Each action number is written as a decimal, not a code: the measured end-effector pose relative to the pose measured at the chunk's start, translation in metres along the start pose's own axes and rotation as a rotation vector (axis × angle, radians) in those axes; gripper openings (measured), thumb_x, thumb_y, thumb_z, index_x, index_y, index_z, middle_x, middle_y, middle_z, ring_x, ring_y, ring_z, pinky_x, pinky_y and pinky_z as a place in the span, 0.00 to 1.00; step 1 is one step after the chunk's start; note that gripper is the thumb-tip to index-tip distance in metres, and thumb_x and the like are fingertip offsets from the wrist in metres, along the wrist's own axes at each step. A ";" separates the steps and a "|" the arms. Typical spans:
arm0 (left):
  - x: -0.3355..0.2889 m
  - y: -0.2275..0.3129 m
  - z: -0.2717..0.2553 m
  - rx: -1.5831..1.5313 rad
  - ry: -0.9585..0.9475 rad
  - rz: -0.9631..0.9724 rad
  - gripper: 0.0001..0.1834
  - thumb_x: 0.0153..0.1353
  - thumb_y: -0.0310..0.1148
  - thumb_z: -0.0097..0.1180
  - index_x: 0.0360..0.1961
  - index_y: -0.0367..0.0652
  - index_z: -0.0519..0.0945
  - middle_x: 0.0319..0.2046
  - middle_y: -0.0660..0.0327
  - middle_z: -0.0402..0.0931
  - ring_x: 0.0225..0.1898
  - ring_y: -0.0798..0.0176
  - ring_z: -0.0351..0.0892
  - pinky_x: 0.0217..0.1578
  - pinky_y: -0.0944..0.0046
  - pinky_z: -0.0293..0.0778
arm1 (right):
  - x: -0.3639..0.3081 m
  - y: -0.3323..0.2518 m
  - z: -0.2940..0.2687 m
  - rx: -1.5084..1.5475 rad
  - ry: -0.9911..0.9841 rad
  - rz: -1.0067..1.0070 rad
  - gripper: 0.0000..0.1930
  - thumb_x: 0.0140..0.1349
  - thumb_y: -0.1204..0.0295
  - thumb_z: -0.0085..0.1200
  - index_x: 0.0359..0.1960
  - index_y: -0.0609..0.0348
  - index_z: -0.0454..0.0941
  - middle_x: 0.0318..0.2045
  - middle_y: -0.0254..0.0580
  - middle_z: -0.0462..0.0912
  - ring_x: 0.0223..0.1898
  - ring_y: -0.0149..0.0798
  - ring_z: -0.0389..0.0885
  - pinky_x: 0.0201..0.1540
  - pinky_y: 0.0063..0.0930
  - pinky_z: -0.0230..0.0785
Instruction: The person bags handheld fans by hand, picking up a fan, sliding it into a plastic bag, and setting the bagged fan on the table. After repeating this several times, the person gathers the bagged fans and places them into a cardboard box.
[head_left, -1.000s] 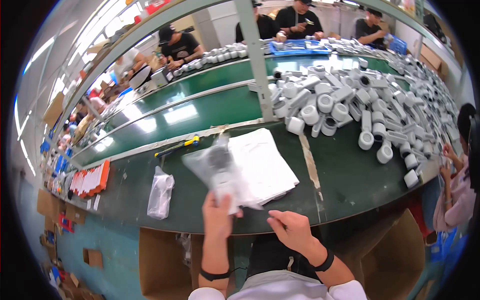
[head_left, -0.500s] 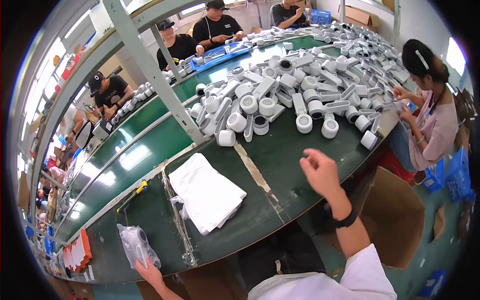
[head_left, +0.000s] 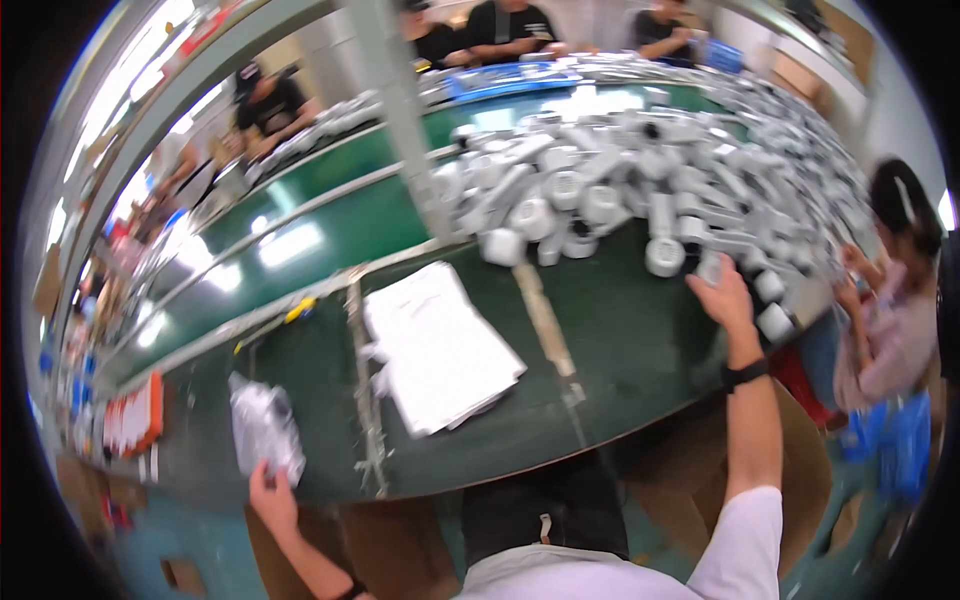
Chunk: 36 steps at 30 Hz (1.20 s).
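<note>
My right hand (head_left: 726, 298) reaches to the near edge of a big heap of grey-and-white handheld devices (head_left: 600, 205) with round grilled heads and flat handles. Its thumb and fingers close around the head of one handheld device (head_left: 712, 266) at the heap's front; motion blur softens the grip. At the table's near left, my left hand (head_left: 273, 498) has its fingers curled on the near end of a clear plastic bag (head_left: 266, 428). A greyish item shows inside the bag. A stack of flat white bags or sheets (head_left: 440, 350) lies between my hands.
A yellow-and-black screwdriver-like tool (head_left: 298, 310) lies behind the plastic bag. An orange box (head_left: 134, 415) stands at far left. A metal post (head_left: 400, 120) rises at the table's back edge. One co-worker (head_left: 895, 280) sits at right; others work across the conveyor. A cardboard box (head_left: 800, 450) stands below, right.
My right hand has moved forward and right from over the bare tabletop to a device at the heap's front. My left hand stays at the plastic bag. The whole view has shifted.
</note>
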<state>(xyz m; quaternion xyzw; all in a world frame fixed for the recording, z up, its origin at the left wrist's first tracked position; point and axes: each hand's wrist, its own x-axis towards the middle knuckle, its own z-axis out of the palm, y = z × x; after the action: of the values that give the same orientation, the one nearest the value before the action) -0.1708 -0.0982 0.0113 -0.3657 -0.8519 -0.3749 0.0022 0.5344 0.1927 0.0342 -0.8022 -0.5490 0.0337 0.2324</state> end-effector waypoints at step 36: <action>-0.017 -0.014 -0.021 0.076 0.383 0.259 0.11 0.58 0.24 0.54 0.41 0.36 0.83 0.36 0.51 0.82 0.29 0.52 0.82 0.32 0.61 0.77 | -0.133 -0.025 -0.027 2.185 -0.022 0.438 0.32 0.65 0.60 0.53 0.64 0.69 0.61 0.62 0.66 0.65 0.64 0.58 0.64 0.70 0.64 0.49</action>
<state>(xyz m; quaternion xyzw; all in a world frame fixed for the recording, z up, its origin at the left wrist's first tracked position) -0.1730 -0.1286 0.0123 -0.3940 -0.7953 -0.4016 0.2257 0.4682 0.0715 0.0423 -0.2455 -0.0729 0.5463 0.7975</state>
